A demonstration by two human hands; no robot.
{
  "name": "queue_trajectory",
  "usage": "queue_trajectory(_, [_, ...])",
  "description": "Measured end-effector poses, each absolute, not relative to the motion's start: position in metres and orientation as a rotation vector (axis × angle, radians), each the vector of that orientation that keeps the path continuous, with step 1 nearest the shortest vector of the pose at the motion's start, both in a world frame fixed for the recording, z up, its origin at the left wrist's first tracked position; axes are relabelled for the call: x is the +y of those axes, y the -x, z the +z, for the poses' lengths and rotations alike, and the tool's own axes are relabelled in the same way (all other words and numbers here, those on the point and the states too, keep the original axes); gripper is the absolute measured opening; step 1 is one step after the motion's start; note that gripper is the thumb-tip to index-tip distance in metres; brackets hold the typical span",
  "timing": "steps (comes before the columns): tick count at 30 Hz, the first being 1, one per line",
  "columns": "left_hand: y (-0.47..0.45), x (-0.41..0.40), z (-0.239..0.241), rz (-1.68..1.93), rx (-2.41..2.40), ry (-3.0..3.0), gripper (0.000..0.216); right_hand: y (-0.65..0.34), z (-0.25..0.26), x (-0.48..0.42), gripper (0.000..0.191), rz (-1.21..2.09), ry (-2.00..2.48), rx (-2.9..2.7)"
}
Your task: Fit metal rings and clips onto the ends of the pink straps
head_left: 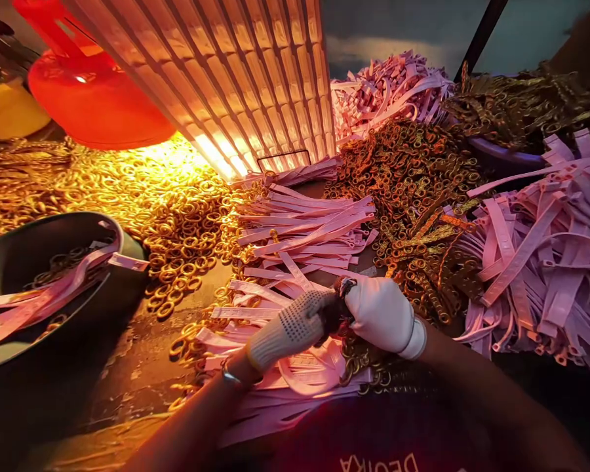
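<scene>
Worktable [128, 367] strewn with pink straps [305, 229], gold rings [177, 223] | left hand [290, 328], right hand [381, 314] pinch ring piece [343, 288] between fingertips | piece midway, axis hidden

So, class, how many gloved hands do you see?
2: the left hand, in a dotted knit glove, and the right hand, in a white glove, meeting over pink straps.
</scene>
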State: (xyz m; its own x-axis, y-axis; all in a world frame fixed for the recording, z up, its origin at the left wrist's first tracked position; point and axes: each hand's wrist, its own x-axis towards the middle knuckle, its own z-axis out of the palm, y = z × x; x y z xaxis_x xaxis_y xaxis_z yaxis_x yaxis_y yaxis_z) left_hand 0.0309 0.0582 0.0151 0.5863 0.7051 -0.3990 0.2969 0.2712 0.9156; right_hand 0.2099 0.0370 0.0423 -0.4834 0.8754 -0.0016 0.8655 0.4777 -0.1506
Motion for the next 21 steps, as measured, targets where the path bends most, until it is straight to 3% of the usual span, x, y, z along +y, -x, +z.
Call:
queue_trajectory(8, [-0.038, 0.054, 0.025, 0.469, 1.067, -1.251, 0.033, -0.229, 0.046, 0.035, 0.034, 0.300, 1.603, -2.580])
queue_trajectory(12, [-0.038, 0.045, 0.027, 0.458, 1.156, -1.415, 0.020, -0.232, 0.050, 0.031, 0.034, 0.330, 1.735, -2.701])
queue_trajectory(21, [-0.042, 0.045, 0.028, 0.393, 1.133, -1.718, 0.027, -0.236, 0.042, 0.032, 0.021, 0.326, 1.493, -2.958])
